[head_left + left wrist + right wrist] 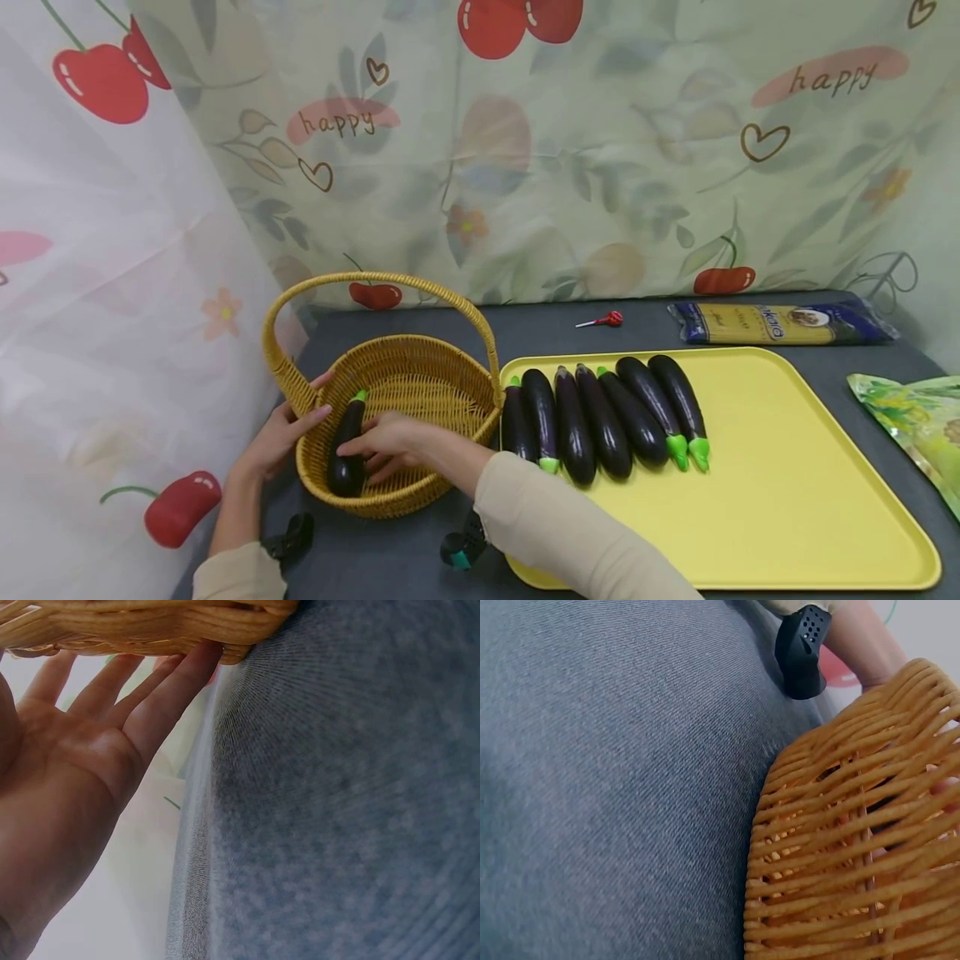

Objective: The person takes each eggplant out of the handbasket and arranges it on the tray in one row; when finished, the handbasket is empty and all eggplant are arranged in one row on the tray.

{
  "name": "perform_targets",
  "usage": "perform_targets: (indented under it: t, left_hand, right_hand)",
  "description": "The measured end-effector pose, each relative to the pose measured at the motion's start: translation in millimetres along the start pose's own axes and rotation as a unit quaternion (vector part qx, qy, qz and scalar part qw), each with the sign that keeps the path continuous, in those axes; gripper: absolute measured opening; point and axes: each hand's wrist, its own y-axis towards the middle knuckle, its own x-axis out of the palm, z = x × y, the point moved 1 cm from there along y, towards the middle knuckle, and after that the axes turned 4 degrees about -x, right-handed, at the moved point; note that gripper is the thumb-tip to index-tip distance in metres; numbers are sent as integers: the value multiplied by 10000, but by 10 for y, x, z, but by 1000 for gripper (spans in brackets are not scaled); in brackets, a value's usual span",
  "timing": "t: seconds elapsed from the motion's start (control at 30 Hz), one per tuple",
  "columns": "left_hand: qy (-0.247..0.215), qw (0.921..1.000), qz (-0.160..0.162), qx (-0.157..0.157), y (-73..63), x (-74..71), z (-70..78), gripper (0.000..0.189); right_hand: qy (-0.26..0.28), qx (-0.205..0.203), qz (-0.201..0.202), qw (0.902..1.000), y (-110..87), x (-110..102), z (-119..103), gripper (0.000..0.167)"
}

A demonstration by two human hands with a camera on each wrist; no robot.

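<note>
My right hand (393, 442) reaches into a wicker basket (420, 392) and holds a dark purple eggplant (347, 477) with a green stem end, thumb over it. The eggplant lies along the basket's left inner side, stem end away from me. At the left rim, by the foot of the tall handle (382, 277), my left hand (276, 437) grips the basket, thumb over the edge. In the left wrist view the fingers (169, 705) reach up to the basket's outer wall. The right wrist view mostly shows woven wall (847, 855), which largely hides the right hand.
A yellow tray (795, 500) stands right of the basket, with several eggplants (600, 425) in a row at its left. Behind it lie a red lollipop (613, 318) and a pasta packet (780, 323). A green bag (915, 425) is at the right edge. Patterned curtains border the table.
</note>
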Motion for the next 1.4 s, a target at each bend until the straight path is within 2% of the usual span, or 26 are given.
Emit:
perform_targets:
  t: [0.33,0.43,0.6,0.8,0.93,1.03,1.27,1.4]
  left_hand:
    - [12,10000,-46,77,-1,-13,-38,61]
    - [15,9999,-35,92,-1,-19,-35,60]
    - [146,9999,47,9,-13,-29,-30,59]
    - [185,9998,2,-29,-16,-18,-19,60]
    - [152,9999,-3,31,-4,-21,-3,60]
    - [148,9999,-15,61,1,-23,8,60]
    - [81,10000,-42,-22,-1,-11,13,60]
    - [63,10000,-33,-42,-1,-2,12,60]
  right_hand:
    - [42,137,281,9995,9,93,9,28]
    - [66,154,331,9993,15,110,4,30]
    - [-169,150,718,9972,50,179,-16,35]
    - [-345,195,1032,9939,67,214,-28,27]
    - [-245,130,929,9953,50,177,-46,25]
    - [-112,43,766,9970,39,119,-58,29]
    - [215,-111,218,9995,-21,-94,-90,56]
    - [430,-164,-21,9989,-97,-219,-117,62]
